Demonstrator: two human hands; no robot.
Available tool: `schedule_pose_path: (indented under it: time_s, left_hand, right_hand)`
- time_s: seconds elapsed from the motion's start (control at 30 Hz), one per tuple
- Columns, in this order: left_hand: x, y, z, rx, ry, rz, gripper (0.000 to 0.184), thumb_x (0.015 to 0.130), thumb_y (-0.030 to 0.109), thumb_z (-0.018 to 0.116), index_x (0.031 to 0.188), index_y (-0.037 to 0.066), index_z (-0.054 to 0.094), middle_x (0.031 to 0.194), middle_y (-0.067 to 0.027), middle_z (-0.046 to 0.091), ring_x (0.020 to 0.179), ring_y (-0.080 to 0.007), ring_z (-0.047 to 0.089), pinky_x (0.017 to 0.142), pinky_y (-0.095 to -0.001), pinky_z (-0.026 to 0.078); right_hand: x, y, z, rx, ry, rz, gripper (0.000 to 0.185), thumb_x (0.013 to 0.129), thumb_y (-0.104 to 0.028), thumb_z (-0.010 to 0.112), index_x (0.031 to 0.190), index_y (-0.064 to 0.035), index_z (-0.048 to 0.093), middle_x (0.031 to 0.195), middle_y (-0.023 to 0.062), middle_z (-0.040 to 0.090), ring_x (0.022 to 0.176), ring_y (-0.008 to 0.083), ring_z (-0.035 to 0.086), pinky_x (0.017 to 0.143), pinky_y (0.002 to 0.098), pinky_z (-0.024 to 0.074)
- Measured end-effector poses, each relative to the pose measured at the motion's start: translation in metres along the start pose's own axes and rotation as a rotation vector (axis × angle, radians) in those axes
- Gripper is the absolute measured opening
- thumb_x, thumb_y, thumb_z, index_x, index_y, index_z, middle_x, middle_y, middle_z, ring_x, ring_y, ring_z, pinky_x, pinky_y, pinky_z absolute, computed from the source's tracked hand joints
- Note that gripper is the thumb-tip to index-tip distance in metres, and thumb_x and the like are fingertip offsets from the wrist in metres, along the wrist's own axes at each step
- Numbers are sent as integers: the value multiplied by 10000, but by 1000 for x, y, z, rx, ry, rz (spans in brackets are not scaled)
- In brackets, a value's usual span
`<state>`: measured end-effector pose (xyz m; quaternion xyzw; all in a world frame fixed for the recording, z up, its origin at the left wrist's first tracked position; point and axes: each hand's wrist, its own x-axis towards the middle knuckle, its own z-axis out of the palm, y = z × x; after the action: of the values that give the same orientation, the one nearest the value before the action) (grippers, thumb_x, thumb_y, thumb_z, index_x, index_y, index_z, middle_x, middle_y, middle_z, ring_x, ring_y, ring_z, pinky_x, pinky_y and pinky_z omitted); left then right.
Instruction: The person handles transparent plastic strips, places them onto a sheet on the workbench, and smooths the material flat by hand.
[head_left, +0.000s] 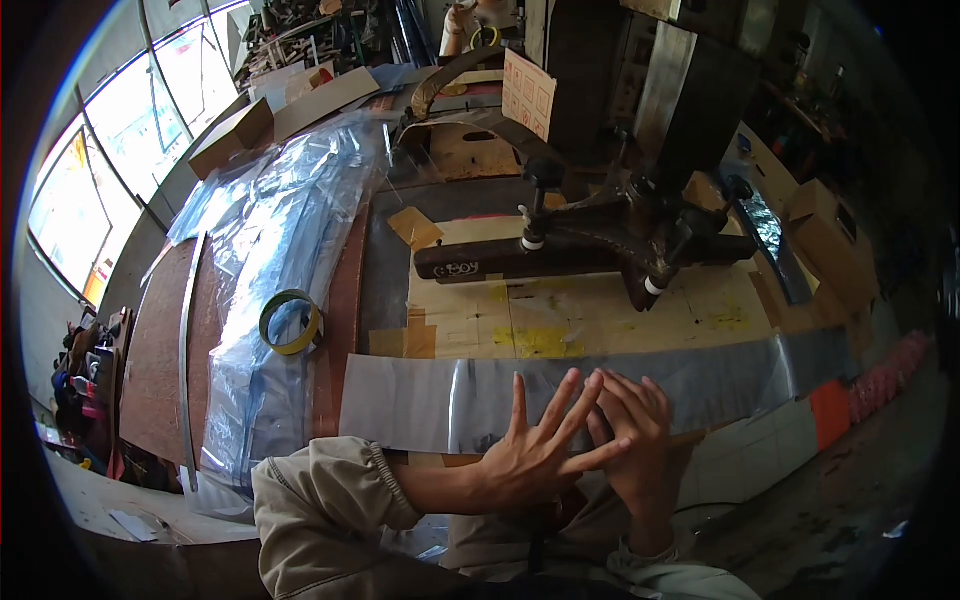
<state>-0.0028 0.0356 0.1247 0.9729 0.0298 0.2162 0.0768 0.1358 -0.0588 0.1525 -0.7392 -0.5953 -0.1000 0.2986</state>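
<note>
My left hand (540, 442) is raised in front of me with its fingers spread and its thumb stretched to the right. Beside it, my right hand (636, 440) is held up with fingers extended; the left thumb overlaps it in view. Whether the hands touch, I cannot tell. Neither hand holds anything visible. Just beyond the fingers lies a long grey translucent plastic strip (400, 402) along the near edge of the work table. Behind it is a pale board (460, 325) with yellow marks and brown tape patches (412, 228). A dark metal bar (480, 262) stands over the board.
A tape roll (290, 322) rests on clear plastic film (262, 230) at the left, beside a metal ruler-like strip (190, 350). Cardboard boxes stand at the left (230, 138) and right (828, 245). The heavy machine column (672, 95) rises at centre right. Another person (470, 25) is at the back.
</note>
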Motion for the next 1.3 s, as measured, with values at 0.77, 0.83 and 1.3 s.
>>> schedule_pose_path:
  time_s: [0.77, 0.83, 1.3]
  left_hand:
    - [7, -13, -6, -505, 516, -226, 808, 852, 484, 649, 1440, 144, 211, 1508, -280, 101, 1415, -489, 132, 1100, -687, 101]
    - [13, -19, -10, -723, 578, -467, 691, 895, 371, 610, 1393, 109, 209, 1485, -215, 165, 1403, -414, 205, 1137, -573, 189]
    - [45, -14, -70, -880, 518, -135, 920, 792, -182, 533, 1460, 199, 27, 1473, -212, 202, 1376, -343, 315, 945, -434, 542]
  right_hand:
    - [-4, -5, -56, 160, 208, 32, 248, 817, 29, 629, 1024, -67, 728, 1014, 70, 727, 1013, 229, 676, 936, 413, 448]
    - [-20, -1, -55, 164, 230, 23, 261, 802, 53, 623, 1010, -61, 733, 999, 71, 730, 1016, 244, 677, 934, 414, 453]
    - [4, 16, -64, 925, 262, 156, 392, 902, -217, 648, 1185, 52, 612, 1142, 172, 667, 1065, 253, 634, 955, 379, 471]
